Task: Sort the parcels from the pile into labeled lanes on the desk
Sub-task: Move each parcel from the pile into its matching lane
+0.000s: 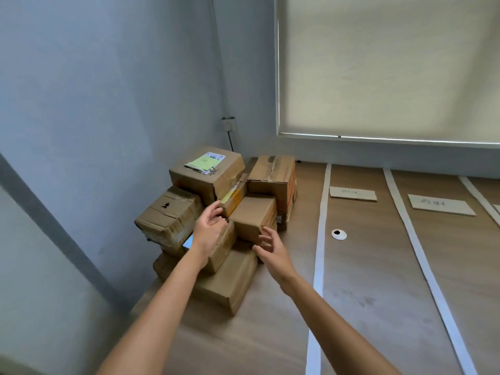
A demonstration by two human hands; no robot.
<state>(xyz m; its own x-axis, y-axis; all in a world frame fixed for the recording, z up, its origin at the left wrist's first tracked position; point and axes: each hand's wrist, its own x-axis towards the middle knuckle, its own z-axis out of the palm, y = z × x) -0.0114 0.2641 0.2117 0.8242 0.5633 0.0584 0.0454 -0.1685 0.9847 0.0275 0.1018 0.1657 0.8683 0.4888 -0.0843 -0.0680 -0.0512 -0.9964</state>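
Note:
A pile of brown cardboard parcels is stacked in the desk's far left corner against the wall. The top parcel bears a green and white label. A small plain parcel sits at the pile's middle front. My left hand reaches in at that small parcel's left side, fingers loosely curled, holding nothing. On the parcel's right, at its front corner, my right hand hovers with fingers spread. White tape strips divide the desk into lanes, each marked by a cardboard label card.
A second label card lies in the lane further right, between tape strips. A round white cable grommet sits in the first lane. A wall socket with a cable is behind the pile. A blind covers the window.

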